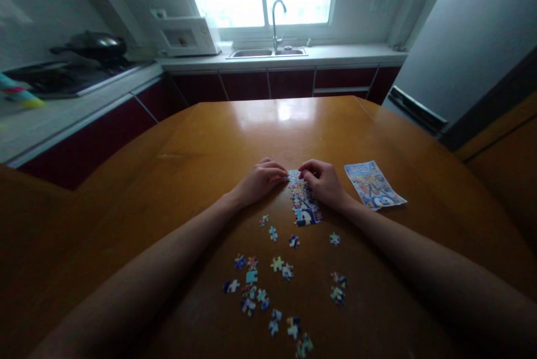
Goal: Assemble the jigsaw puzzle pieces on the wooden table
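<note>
A partly joined jigsaw puzzle (302,198) lies on the wooden table, a narrow strip with a crowded, colourful picture and a dark blue figure at its near end. My left hand (265,179) is at its upper left edge, fingers closed together with a small puzzle piece (287,178) at the tips. At the upper right corner, my right hand (322,179) has thumb and fingers curled in a pinch over the puzzle; what lies under the fingertips is hidden. Several loose puzzle pieces (251,277) are scattered nearer to me, between my forearms.
A printed picture sheet (373,184) lies right of my right hand. The wooden table (201,141) reaches toward a counter with a sink (251,53), a faucet (274,23) and a white microwave (187,36). A pan (98,45) sits on the stove at left; a fridge (465,40) stands at right.
</note>
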